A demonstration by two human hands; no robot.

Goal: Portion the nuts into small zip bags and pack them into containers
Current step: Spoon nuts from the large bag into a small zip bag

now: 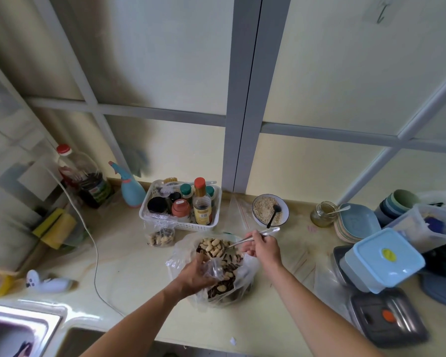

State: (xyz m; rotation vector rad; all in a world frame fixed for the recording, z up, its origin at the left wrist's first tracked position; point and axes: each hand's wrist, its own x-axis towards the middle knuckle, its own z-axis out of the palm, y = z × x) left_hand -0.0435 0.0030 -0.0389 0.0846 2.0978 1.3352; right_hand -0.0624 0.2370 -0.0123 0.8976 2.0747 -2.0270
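left hand (196, 275) grips small zip bag (215, 269) | right hand (263, 248) pinches spoon (252, 237) | bottle (202, 205) label perhaps unreadable

Hands (224, 261) over nuts (213, 247), spoon (252, 238)

pale beige peanuts (211, 244), dark striped seeds (224, 284), white slatted basket (180, 225), light blue lid (386, 256) with yellow spot, red-capped bottle (200, 202), yellow sponge (54, 228)

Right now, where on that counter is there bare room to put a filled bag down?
The widest bare patch of counter lies left of the big nut bag, between the white cord and the basket. A smaller strip runs along the front edge between the forearms. The right side is crowded with the blue-lidded container, plates and flat lids.
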